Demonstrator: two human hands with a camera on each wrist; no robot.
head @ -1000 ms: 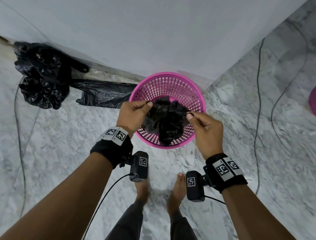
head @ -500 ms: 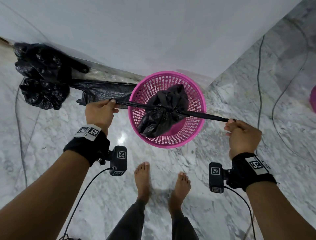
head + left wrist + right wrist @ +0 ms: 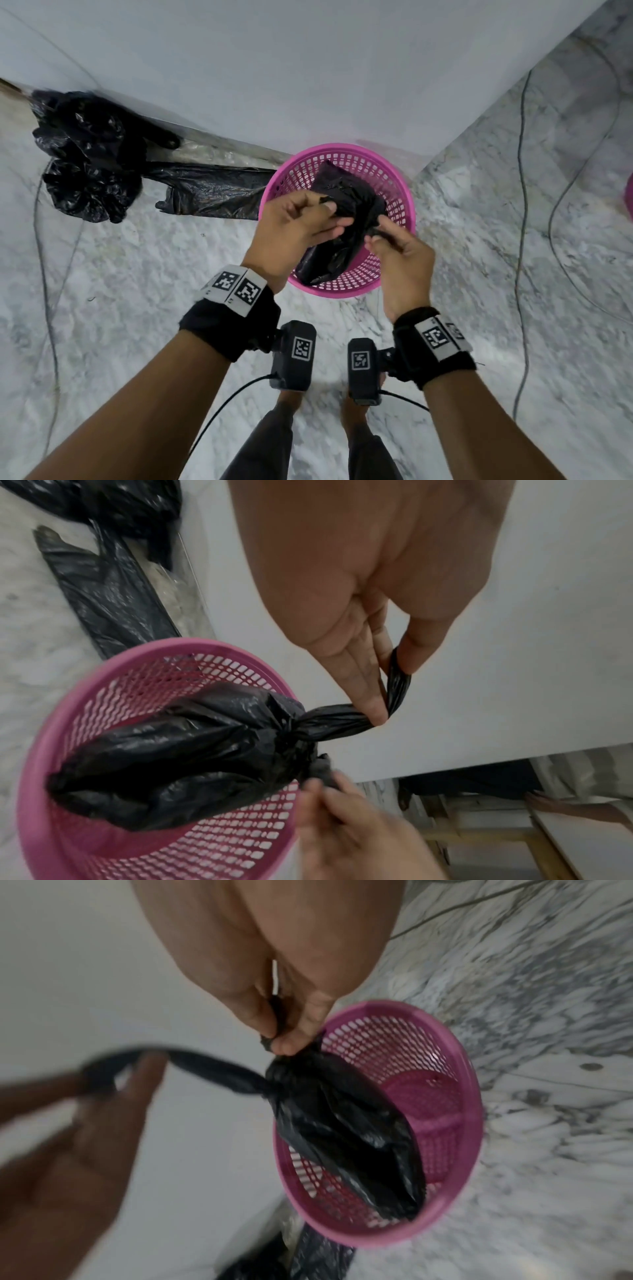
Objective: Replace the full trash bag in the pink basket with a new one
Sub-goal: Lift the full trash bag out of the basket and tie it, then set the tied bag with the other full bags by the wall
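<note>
Marble floor meets a white wall; over the pink basket standing there, the left hand and right hand each pinch a twisted tail of the knotted black trash bag.

Pink basket: rigid plastic lattice, smooth, semi-matt. Trash bag above it: thin black plastic film, crinkled, glossy highlights. Flat spare bag left of the basket: same film, duller, finely wrinkled. Bunched black bags further left: shiny, heavily creased. Floor under the basket: polished grey-veined marble. Wall behind: smooth, matt white. Wristbands: fuzzy black cloth.
</note>
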